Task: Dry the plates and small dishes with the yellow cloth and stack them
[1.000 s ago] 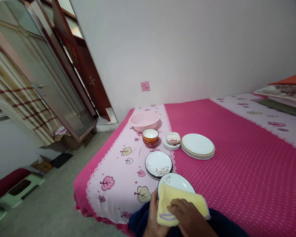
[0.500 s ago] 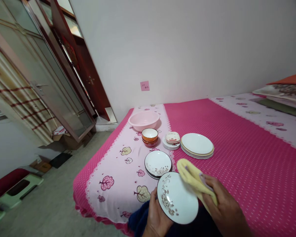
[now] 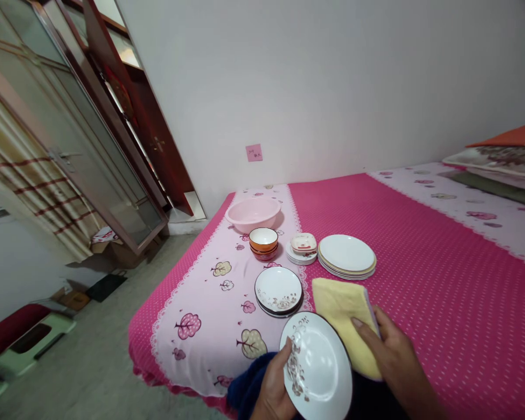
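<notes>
A white plate with a dark rim and brown floral pattern (image 3: 321, 364) is tilted in my left hand (image 3: 275, 382), whose thumb lies over its left edge. My right hand (image 3: 394, 356) grips a folded yellow cloth (image 3: 343, 309), thumb on top, just right of the plate. Beyond the held plate is a small stack of matching plates (image 3: 279, 287). Farther back stand stacked orange and red bowls (image 3: 263, 242), small plates (image 3: 301, 258) with a square dish (image 3: 303, 242) on top, and a stack of large white plates (image 3: 347, 254).
A pink basin (image 3: 254, 213) sits near the wall on the pink bed (image 3: 402, 291). Folded bedding (image 3: 503, 163) lies at the far right. A stool (image 3: 30, 338) stands on the floor at left, below a glass-paned door (image 3: 83, 134).
The held plate has come lower and tilted, with my left thumb now over its face. The yellow cloth has moved off the plate's front and lies flatter in my right hand.
</notes>
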`<state>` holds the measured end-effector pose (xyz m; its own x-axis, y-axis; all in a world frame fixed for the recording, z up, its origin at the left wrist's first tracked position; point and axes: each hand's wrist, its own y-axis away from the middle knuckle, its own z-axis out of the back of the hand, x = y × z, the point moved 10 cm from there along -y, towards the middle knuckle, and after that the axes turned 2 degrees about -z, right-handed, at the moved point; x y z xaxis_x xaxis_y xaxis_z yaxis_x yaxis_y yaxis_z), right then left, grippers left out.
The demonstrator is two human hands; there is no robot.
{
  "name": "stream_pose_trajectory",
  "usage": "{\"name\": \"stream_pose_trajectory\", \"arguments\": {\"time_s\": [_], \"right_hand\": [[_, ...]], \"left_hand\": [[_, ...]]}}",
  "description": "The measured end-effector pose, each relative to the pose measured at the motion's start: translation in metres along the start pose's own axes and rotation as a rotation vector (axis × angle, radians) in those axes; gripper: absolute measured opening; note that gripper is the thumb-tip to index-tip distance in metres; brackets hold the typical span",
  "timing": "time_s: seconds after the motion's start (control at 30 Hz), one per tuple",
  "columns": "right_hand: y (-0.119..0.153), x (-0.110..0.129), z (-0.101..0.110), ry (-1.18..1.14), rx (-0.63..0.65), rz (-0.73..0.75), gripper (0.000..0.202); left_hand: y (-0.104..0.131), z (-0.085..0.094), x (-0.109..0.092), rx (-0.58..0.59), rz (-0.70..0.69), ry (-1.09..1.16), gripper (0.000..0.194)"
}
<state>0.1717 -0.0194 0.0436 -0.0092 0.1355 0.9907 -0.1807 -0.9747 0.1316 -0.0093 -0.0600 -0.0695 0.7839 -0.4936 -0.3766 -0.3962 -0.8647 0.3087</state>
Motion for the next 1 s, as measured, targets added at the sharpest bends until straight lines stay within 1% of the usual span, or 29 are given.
{"name": "stream_pose_trajectory", "arguments": {"time_s": [0.1, 0.17, 0.23, 0.37, 0.47, 0.53, 0.63, 0.73, 0.83, 0.9, 1.0], "right_hand": [[0.000, -0.002, -0.025, -0.145, 0.107, -0.068, 0.062], [0.001, -0.002, -0.034, -0.191, 0.143, -0.090, 0.062], [0.002, -0.005, -0.037, -0.218, 0.163, -0.110, 0.064], [0.003, -0.018, -0.032, -0.254, 0.153, -0.146, 0.069], [0.008, -0.028, -0.025, -0.256, 0.123, -0.135, 0.070], [0.015, -0.034, -0.020, -0.197, 0.095, -0.113, 0.067], [0.028, -0.047, -0.017, -0.084, 0.068, -0.100, 0.058], [0.038, -0.063, -0.020, -0.107, 0.065, -0.134, 0.054], [0.039, -0.076, -0.028, -0.157, 0.087, -0.189, 0.065], [0.034, -0.080, -0.026, -0.118, 0.034, -0.191, 0.074], [0.026, -0.078, -0.017, -0.036, -0.083, -0.141, 0.073]], "left_hand": [[0.002, 0.002, 0.002, -0.020, 0.013, -0.003, 0.051], [0.002, 0.002, 0.001, -0.020, 0.003, 0.011, 0.050], [0.001, 0.002, -0.002, -0.021, -0.023, 0.035, 0.048], [-0.006, 0.007, -0.014, -0.049, -0.121, 0.102, 0.045], [-0.011, 0.011, -0.021, -0.059, -0.175, 0.140, 0.044], [-0.013, 0.013, -0.023, -0.054, -0.192, 0.153, 0.045], [-0.012, 0.012, -0.025, -0.030, -0.209, 0.147, 0.045], [-0.009, 0.012, -0.026, -0.047, -0.240, 0.131, 0.044], [-0.006, 0.014, -0.025, -0.124, -0.267, 0.127, 0.041], [-0.004, 0.014, -0.023, -0.164, -0.273, 0.126, 0.040], [-0.002, 0.007, -0.018, -0.144, -0.258, 0.105, 0.040]]}}
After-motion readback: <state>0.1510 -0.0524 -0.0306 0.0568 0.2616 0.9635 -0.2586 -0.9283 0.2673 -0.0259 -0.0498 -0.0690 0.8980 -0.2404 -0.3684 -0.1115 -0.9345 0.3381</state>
